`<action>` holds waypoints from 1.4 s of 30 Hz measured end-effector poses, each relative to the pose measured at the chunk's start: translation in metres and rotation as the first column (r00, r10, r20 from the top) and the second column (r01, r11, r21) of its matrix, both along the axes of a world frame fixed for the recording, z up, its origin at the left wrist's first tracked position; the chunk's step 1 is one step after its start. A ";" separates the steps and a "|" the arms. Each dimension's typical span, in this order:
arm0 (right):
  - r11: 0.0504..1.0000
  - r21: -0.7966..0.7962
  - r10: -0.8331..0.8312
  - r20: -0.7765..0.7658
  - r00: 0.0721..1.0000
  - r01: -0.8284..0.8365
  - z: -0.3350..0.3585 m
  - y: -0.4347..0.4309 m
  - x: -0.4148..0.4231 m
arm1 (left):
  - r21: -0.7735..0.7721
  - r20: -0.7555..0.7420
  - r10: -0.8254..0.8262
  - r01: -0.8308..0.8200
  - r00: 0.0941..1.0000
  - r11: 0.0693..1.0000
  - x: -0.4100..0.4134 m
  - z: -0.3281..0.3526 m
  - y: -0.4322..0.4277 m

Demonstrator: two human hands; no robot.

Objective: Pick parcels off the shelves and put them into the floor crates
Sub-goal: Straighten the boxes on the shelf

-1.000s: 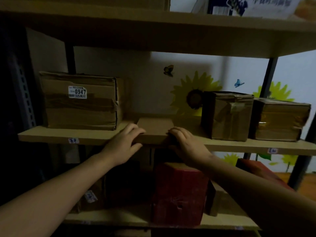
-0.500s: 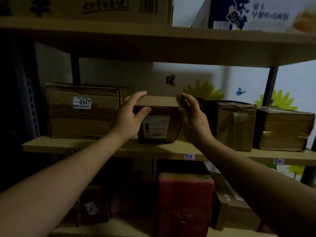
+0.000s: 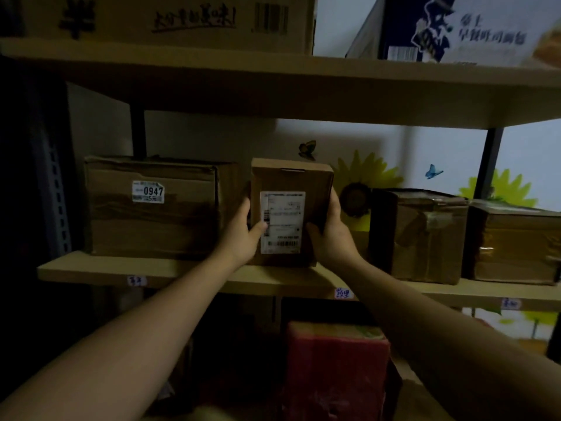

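A small flat brown parcel [image 3: 291, 180] with a white shipping label stands upright, its label face toward me, just above the middle shelf board [image 3: 100, 270]. My left hand [image 3: 243, 235] grips its left edge, thumb on the label. My right hand [image 3: 329, 229] grips its right edge, fingers curled behind it. No floor crate is in view.
A large brown box [image 3: 151, 208] marked 0947 stands left of the parcel. Two taped cartons [image 3: 422, 235] [image 3: 516, 244] sit to the right. A red box [image 3: 337, 369] is on the shelf below. Printed cartons [image 3: 170, 19] rest on the top shelf. A dark metal upright [image 3: 53, 192] stands at the left.
Both hands lifted the parcel from lying flat on the shelf and turned it upright, so its label now faces me. The view has tilted upward.
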State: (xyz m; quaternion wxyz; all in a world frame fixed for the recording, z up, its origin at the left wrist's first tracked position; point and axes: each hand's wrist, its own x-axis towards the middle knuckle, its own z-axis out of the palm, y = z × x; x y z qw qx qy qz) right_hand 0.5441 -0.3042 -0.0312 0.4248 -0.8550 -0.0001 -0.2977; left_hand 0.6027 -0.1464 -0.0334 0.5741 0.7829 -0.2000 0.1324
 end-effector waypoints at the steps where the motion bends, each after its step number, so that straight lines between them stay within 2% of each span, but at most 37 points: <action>1: 1.000 -0.002 0.004 -0.033 0.999 -0.004 -0.005 -0.002 0.003 | 0.028 -0.029 -0.003 0.004 1.000 1.000 0.002 -0.007 0.000; 5: 0.999 -0.040 0.004 -0.172 0.985 -0.011 -0.022 -0.009 0.012 | 0.135 -0.100 0.020 -0.006 0.995 0.991 0.012 -0.025 -0.001; 10: 0.998 -0.066 -0.020 -0.228 0.973 0.005 -0.028 -0.015 0.026 | 0.214 -0.130 0.096 -0.066 0.987 0.975 0.021 -0.027 -0.006; 15: 0.999 -0.030 -0.022 -0.232 0.972 0.016 -0.030 -0.019 0.034 | 0.192 -0.107 0.145 -0.123 0.984 0.974 0.025 -0.030 -0.011; 21: 0.999 -0.043 -0.017 -0.226 0.974 0.007 -0.030 -0.019 0.030 | 0.170 -0.118 0.117 -0.096 0.986 0.981 0.025 -0.031 -0.010; 26: 0.982 -0.170 -0.110 -0.139 0.984 0.086 -0.035 -0.015 0.016 | 0.223 0.029 0.035 -0.041 0.999 0.974 0.007 -0.035 -0.008; 31: 0.944 -0.302 -0.168 -0.096 0.981 0.132 -0.049 -0.031 -0.015 | 0.438 0.114 -0.058 0.002 0.992 0.899 -0.009 -0.055 -0.016; 35: 0.916 -0.388 -0.177 -0.147 0.973 0.108 -0.064 -0.044 -0.033 | 0.460 0.225 -0.016 -0.092 0.974 0.883 -0.024 -0.069 -0.034; 38: 0.869 -0.477 -0.222 -0.143 0.964 0.129 -0.074 -0.053 -0.041 | 0.456 0.237 0.005 -0.116 0.972 0.882 -0.031 -0.076 -0.044; 42: 0.804 -0.565 -0.293 -0.103 0.950 0.187 -0.078 -0.063 -0.048 | 0.547 0.270 0.031 -0.180 0.962 0.818 -0.035 -0.078 -0.054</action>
